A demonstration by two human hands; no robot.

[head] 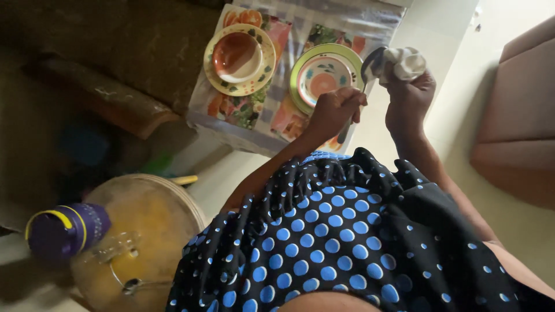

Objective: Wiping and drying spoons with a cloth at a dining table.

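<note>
My left hand (337,107) grips the handle of a metal spoon (372,62), whose bowl points up and away. My right hand (409,95) holds a crumpled white cloth (404,62) pressed against the spoon's bowl. Both hands hover over the right edge of a small table covered with a fruit-patterned cloth (243,110). Just left of the spoon lies a green-rimmed plate (322,75) with an orange centre. Farther left, a brown bowl (236,55) sits on a yellow-rimmed patterned plate (212,72).
A purple bottle with a yellow band (63,230) lies on a round stool with a glass lid (136,254) at lower left. A brown cushioned seat (520,127) stands at right. A dark wooden piece (110,104) fills the upper left. The floor is pale tile.
</note>
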